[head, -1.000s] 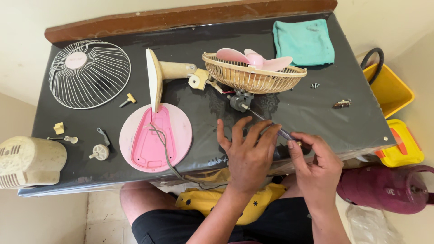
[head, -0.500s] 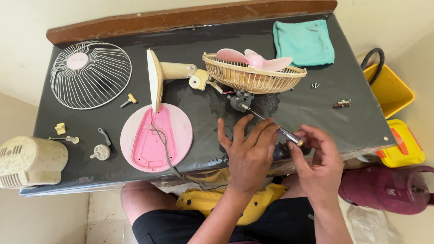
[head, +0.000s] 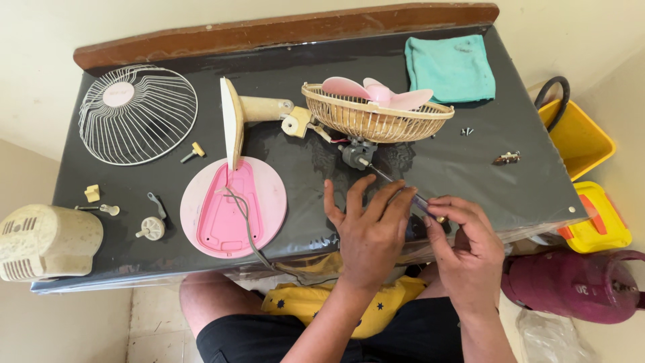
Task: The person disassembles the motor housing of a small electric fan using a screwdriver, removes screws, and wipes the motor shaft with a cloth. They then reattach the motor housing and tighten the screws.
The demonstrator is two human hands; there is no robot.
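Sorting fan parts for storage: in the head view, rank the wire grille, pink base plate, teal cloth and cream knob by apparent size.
1. Wire grille
2. Pink base plate
3. Teal cloth, though its distance from the camera makes second and third unsure
4. Cream knob

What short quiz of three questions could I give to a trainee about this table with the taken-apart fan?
1. True or false: the pink fan blades lie inside the wire rear guard.
2. Which lies at the far right corner of the table? A) front grille B) teal cloth C) cream motor cover
3. Fill in: both hands hold a thin ____ whose tip points at the small motor.

Key
1. True.
2. B, the teal cloth; the front grille lies far left, the motor cover near left.
3. Screwdriver, between the left hand and right hand.
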